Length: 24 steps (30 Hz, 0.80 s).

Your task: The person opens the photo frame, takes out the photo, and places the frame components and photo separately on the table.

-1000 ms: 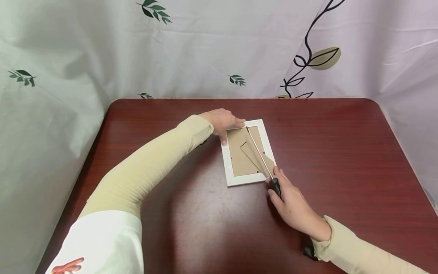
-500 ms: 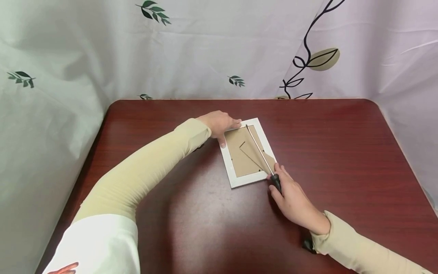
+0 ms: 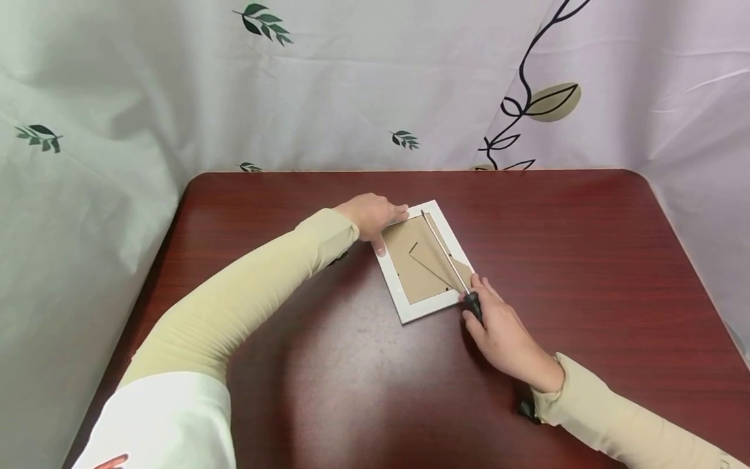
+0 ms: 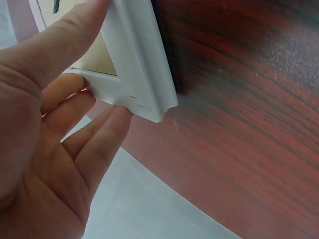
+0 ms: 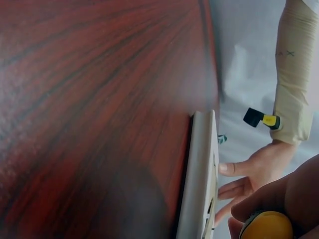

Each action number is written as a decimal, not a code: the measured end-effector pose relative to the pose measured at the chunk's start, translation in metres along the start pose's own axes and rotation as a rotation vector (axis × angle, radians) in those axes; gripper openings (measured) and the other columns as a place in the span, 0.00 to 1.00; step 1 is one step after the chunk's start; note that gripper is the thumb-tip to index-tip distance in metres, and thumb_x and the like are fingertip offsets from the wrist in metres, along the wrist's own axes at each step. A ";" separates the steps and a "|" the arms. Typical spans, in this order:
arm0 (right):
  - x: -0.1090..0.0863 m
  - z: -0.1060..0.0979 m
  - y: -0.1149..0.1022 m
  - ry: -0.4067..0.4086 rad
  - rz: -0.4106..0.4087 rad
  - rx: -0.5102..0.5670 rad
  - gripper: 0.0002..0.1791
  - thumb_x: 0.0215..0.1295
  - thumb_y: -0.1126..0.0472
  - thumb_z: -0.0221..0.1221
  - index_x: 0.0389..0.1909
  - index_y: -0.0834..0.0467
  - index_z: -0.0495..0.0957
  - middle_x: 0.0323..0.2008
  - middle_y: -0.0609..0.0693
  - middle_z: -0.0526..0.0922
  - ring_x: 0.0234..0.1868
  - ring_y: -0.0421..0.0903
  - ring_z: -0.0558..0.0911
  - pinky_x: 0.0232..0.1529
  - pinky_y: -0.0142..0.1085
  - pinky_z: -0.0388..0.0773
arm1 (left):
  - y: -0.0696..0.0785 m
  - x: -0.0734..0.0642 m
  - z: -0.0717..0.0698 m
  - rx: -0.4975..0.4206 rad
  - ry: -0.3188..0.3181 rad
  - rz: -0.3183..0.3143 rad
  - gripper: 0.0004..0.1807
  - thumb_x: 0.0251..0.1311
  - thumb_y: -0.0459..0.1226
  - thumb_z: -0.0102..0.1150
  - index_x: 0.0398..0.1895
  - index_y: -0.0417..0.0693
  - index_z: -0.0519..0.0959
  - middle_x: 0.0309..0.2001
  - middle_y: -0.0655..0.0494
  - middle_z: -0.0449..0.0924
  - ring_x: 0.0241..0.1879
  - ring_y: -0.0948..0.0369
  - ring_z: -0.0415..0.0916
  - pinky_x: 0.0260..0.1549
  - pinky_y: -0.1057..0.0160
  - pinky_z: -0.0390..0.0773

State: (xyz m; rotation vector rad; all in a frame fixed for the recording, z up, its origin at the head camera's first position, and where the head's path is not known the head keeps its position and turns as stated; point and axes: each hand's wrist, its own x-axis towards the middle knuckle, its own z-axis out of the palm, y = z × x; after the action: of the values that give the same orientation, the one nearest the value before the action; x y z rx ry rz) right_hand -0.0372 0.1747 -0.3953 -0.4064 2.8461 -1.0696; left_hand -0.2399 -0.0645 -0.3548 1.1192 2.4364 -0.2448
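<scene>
A white picture frame (image 3: 396, 286) lies back side up on the table, its beige backing board (image 3: 418, 277) showing an angled stand piece and small dark tabs. My left hand (image 3: 369, 217) holds the frame's far left corner, thumb (image 4: 67, 40) along one side and fingertips against the end edge. In my right hand (image 3: 506, 339) is a screwdriver (image 3: 443, 246), gripped by its black handle. The shaft slants across the backing, with the tip at the far edge of the board. The handle's yellow end (image 5: 267, 226) shows in the right wrist view.
The dark red wooden table (image 3: 586, 273) stretches around the frame on all sides. Behind its far edge hangs a pale curtain (image 3: 351, 85) with a leaf print. A small black and yellow device (image 5: 261, 118) sits at the left wrist.
The frame has turned slightly counterclockwise, its far end shifting left and its near end right. My left hand has moved a little left with it; my right hand has edged up with the screwdriver.
</scene>
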 end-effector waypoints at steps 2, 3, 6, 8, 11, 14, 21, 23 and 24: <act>0.001 0.000 0.001 0.002 -0.004 -0.002 0.19 0.68 0.73 0.55 0.59 0.76 0.72 0.69 0.77 0.61 0.71 0.72 0.60 0.68 0.63 0.59 | 0.001 -0.001 0.000 0.001 0.003 -0.002 0.52 0.49 0.49 0.78 0.77 0.49 0.63 0.77 0.52 0.58 0.66 0.48 0.70 0.64 0.52 0.69; 0.002 -0.001 0.002 0.003 -0.005 -0.002 0.19 0.68 0.73 0.55 0.58 0.76 0.73 0.69 0.77 0.61 0.71 0.72 0.60 0.68 0.63 0.59 | 0.002 -0.001 0.000 -0.002 0.004 -0.005 0.51 0.49 0.49 0.78 0.76 0.49 0.63 0.77 0.52 0.59 0.66 0.48 0.71 0.64 0.52 0.69; 0.003 -0.001 0.003 0.003 -0.011 -0.005 0.19 0.68 0.73 0.55 0.58 0.76 0.73 0.68 0.78 0.61 0.70 0.73 0.60 0.68 0.63 0.59 | 0.003 -0.002 0.001 -0.004 0.009 -0.019 0.52 0.49 0.49 0.78 0.76 0.48 0.63 0.76 0.51 0.60 0.66 0.48 0.71 0.64 0.52 0.69; 0.005 -0.001 0.004 0.002 -0.013 -0.010 0.19 0.68 0.73 0.55 0.58 0.77 0.72 0.68 0.78 0.62 0.70 0.73 0.60 0.68 0.63 0.58 | 0.003 -0.003 0.002 -0.007 0.011 -0.031 0.52 0.48 0.49 0.78 0.77 0.47 0.62 0.75 0.50 0.62 0.65 0.48 0.71 0.64 0.52 0.69; 0.007 -0.002 0.005 -0.004 -0.013 -0.017 0.22 0.68 0.73 0.55 0.61 0.78 0.69 0.68 0.77 0.62 0.70 0.73 0.60 0.68 0.63 0.58 | 0.004 -0.005 0.002 -0.002 0.018 -0.040 0.52 0.48 0.50 0.78 0.76 0.46 0.63 0.73 0.49 0.66 0.64 0.48 0.72 0.64 0.51 0.69; 0.008 -0.002 0.006 -0.008 -0.017 -0.023 0.26 0.68 0.73 0.55 0.64 0.80 0.65 0.68 0.77 0.62 0.71 0.73 0.60 0.69 0.63 0.58 | 0.006 -0.006 0.003 -0.002 0.021 -0.050 0.52 0.48 0.50 0.78 0.75 0.46 0.64 0.72 0.49 0.67 0.63 0.48 0.74 0.62 0.50 0.71; 0.013 -0.004 0.010 -0.013 -0.036 -0.041 0.21 0.68 0.73 0.55 0.60 0.78 0.69 0.68 0.78 0.62 0.70 0.74 0.60 0.68 0.64 0.58 | 0.008 -0.008 0.004 0.017 0.014 -0.080 0.51 0.50 0.52 0.77 0.76 0.47 0.64 0.75 0.49 0.62 0.64 0.48 0.72 0.61 0.50 0.72; 0.014 -0.005 0.011 -0.022 -0.033 -0.051 0.21 0.68 0.72 0.55 0.60 0.78 0.69 0.68 0.78 0.61 0.70 0.74 0.60 0.68 0.64 0.58 | 0.009 -0.008 0.004 0.024 0.016 -0.087 0.51 0.50 0.53 0.77 0.75 0.46 0.65 0.74 0.49 0.65 0.63 0.48 0.73 0.60 0.50 0.73; 0.014 -0.005 0.012 -0.025 -0.033 -0.055 0.22 0.69 0.72 0.55 0.61 0.78 0.68 0.68 0.78 0.61 0.71 0.74 0.59 0.68 0.64 0.57 | 0.009 -0.009 0.004 0.026 0.017 -0.090 0.51 0.50 0.53 0.77 0.75 0.46 0.65 0.73 0.48 0.66 0.62 0.48 0.74 0.60 0.50 0.73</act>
State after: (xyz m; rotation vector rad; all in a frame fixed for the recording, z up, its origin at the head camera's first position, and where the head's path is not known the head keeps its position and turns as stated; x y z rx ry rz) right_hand -0.0544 0.1824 -0.3991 -0.4692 2.8618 -0.9854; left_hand -0.2265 -0.0661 -0.3543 1.0275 2.5091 -0.2972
